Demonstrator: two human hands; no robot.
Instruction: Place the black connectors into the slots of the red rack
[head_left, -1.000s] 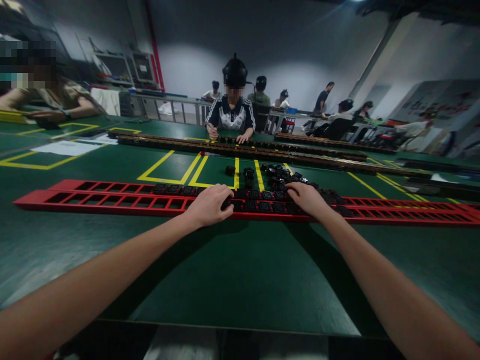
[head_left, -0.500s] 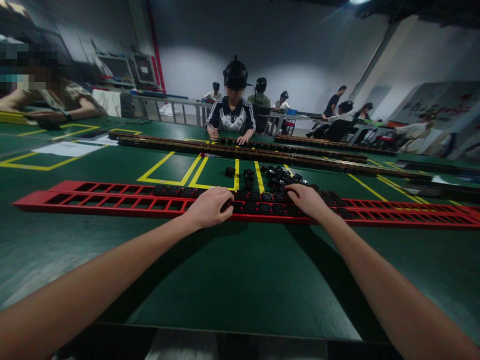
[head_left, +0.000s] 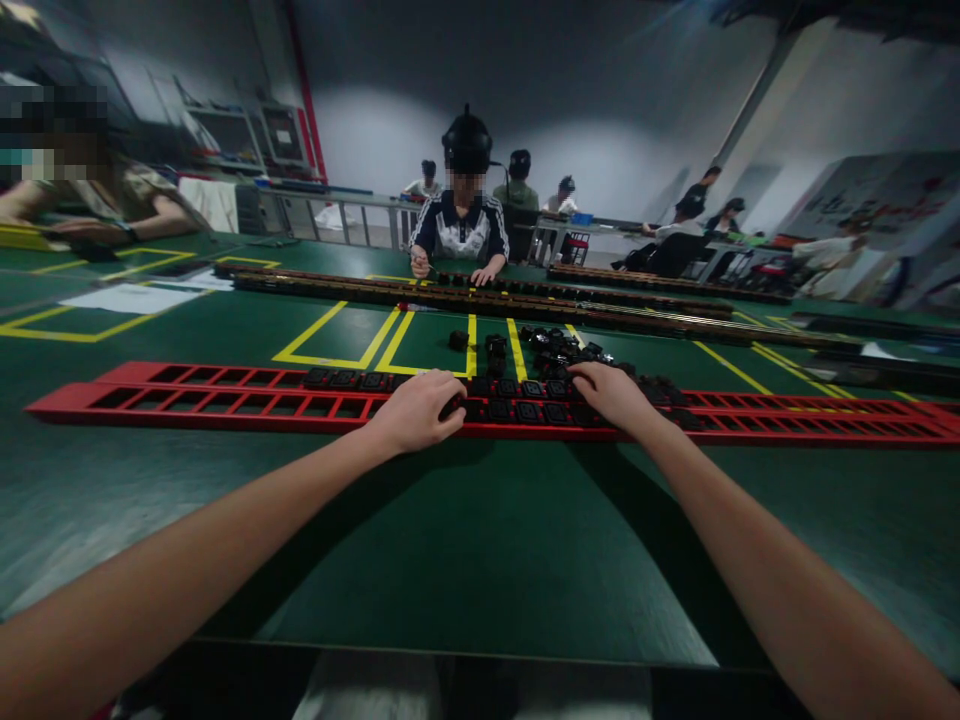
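Note:
A long red frame point(head_left: 225, 420) with two rows of rectangular slots lies across the green table. Black square sockets point(head_left: 529, 411) sit in slots along its middle, and a few more point(head_left: 343, 378) fill the far row at left. My left hand point(head_left: 422, 412) is over the near row, its fingers curled round a black socket point(head_left: 452, 406) that is mostly hidden. On the right, my right hand point(head_left: 613, 396) rests on the frame with thumb and fingers drawn together beside the seated sockets; what lies under its fingertips is hidden.
Loose black sockets lie in a pile point(head_left: 562, 347) behind the frame, with single ones point(head_left: 459, 341) to its left. Farther back are long dark rails point(head_left: 420, 293) and a person point(head_left: 461, 225) working opposite. White paper point(head_left: 124, 297) lies at left, near another person point(head_left: 97, 190).
Both hands stay nearly where they were on the red frame. The whole view has shifted very slightly. The hands of the person opposite have hardly moved.

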